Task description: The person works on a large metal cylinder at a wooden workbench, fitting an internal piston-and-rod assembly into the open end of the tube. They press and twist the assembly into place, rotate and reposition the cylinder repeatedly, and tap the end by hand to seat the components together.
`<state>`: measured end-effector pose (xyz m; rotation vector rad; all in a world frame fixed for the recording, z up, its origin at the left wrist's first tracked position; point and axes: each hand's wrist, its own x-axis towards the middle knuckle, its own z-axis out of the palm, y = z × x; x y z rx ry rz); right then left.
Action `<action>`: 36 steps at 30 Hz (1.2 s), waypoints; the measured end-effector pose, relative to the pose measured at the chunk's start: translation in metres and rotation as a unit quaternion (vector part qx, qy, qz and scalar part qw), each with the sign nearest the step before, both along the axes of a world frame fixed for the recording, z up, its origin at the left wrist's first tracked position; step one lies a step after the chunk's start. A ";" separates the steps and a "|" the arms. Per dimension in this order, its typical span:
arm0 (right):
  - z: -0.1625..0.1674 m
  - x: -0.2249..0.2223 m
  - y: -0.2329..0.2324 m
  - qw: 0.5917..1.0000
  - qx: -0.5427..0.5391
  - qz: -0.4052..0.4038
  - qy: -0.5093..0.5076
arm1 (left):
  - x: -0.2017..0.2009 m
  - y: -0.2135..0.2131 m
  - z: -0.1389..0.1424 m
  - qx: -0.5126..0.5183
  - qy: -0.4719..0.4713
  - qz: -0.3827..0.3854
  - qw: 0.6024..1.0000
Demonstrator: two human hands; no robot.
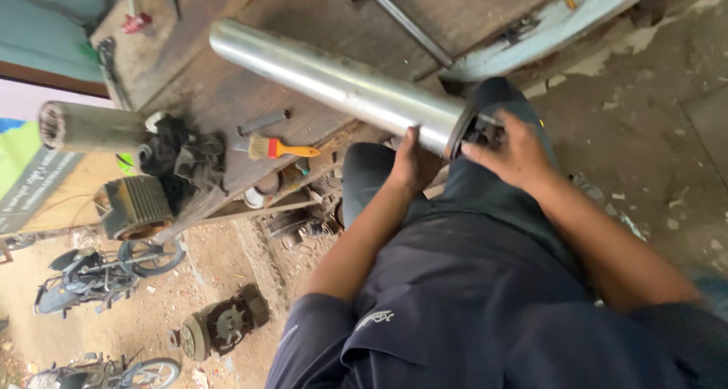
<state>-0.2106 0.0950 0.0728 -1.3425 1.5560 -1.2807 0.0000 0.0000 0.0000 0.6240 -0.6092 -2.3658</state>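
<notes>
A long shiny steel tube [334,82] lies slantwise on the worn wooden bench [197,93], its near end jutting past the bench edge toward the person's lap. The left hand [413,164] is cupped under the tube just behind that near end, fingers curled against the metal. The right hand [512,150] sits at the tube's end, its fingers closed on a dark fitting [479,131] set into the mouth; what exactly the fingertips pinch is hidden.

Beside the tube, toward the bench's front edge, lies a paintbrush [279,149] with an orange handle. Just above the brush is a short dark metal bar [263,121]. Farther from the tube, a heap of dark rags [186,158] sits next to a grey ribbed cylinder [87,126] lying on its side. On the far side of the tube a thin steel rod [402,17] crosses the bench.

Below the bench, on the dirt ground, stand a finned motor housing [136,207] and another motor part [220,327], well apart from the tube.
</notes>
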 end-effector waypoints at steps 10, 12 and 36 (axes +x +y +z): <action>0.020 0.058 0.040 0.991 -0.007 0.132 0.003 | 0.057 0.054 0.046 -0.013 -0.132 0.079 0.988; 0.041 0.058 0.048 0.983 0.076 0.169 0.018 | 0.061 0.064 0.068 -0.003 -0.112 0.094 0.989; 0.145 0.071 -0.054 0.863 -0.465 0.153 0.123 | 0.056 0.062 0.262 -0.076 0.004 0.271 0.960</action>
